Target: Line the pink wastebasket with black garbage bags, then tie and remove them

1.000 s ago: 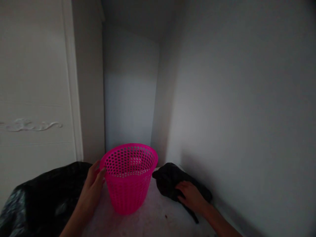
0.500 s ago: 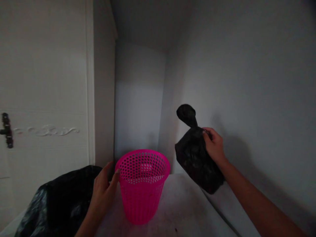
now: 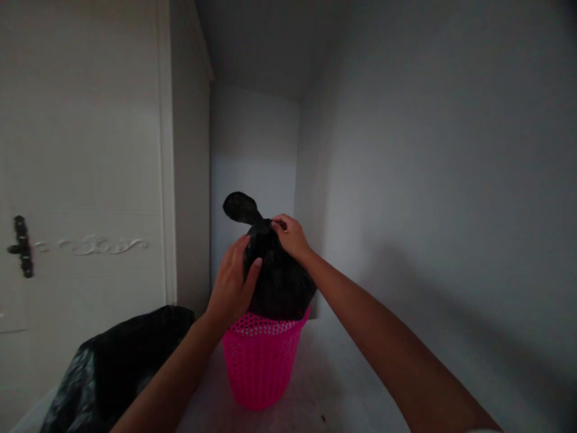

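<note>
A tied black plastic bag (image 3: 282, 282) hangs over the mouth of a pink perforated basket (image 3: 261, 367), its lower edge at the rim. My right hand (image 3: 291, 236) pinches the bag near its knot, and a loop of plastic sticks up to the left. Against the bag's left side rests my left hand (image 3: 234, 278), thumb and fingers apart. The bag covers most of the basket's opening. Whatever is inside the bag is hidden.
At the lower left lies a larger black plastic bag (image 3: 121, 355). The basket stands on a pale surface (image 3: 333, 373) beside a grey wall (image 3: 428, 180). A white door (image 3: 90, 150) with a dark handle (image 3: 21, 246) is at left.
My right hand has carried the tied bag leftward from beside the basket to above it. My left hand has left the basket's rim and come up to the bag.
</note>
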